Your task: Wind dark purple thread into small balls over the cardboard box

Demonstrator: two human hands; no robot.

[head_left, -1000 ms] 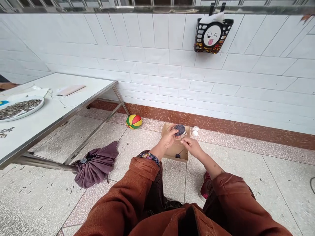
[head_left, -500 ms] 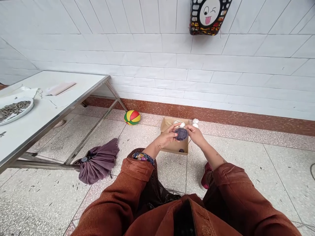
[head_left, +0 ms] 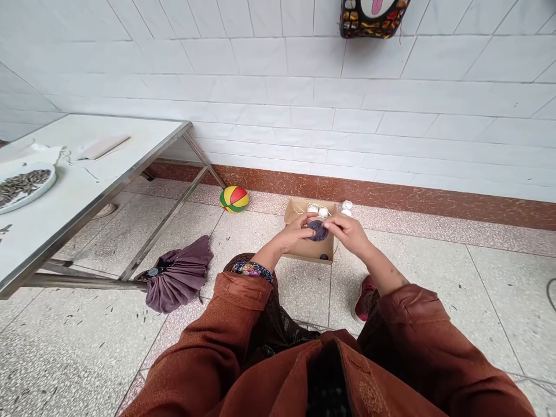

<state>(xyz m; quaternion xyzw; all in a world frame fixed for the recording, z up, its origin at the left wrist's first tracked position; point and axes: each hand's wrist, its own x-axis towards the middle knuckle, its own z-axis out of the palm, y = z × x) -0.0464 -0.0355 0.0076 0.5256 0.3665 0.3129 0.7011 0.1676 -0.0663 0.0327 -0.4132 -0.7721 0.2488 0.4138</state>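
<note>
My left hand (head_left: 299, 231) is closed round a dark purple-grey ball of yarn (head_left: 319, 231), its fingers along the left and far side. At the ball's right edge, my right hand (head_left: 348, 233) pinches yarn between thumb and fingers; the strand itself is too fine to follow. Beneath both hands lies an open shallow cardboard box (head_left: 299, 255). Inside it, white yarn balls (head_left: 323, 212) sit toward the wall, and a small dark ball (head_left: 324, 256) is in the near right corner.
More white balls (head_left: 346, 207) lie beside the box by the wall. A striped toy ball (head_left: 234, 198) rests near the leg of a table (head_left: 143, 130) on the left. A purple cloth bundle (head_left: 180, 278) is on the floor. A black basket (head_left: 373, 26) hangs above.
My right hand has turned and closed in at the purple ball's edge. The camera view has tipped downward slightly, so the wall basket shows less.
</note>
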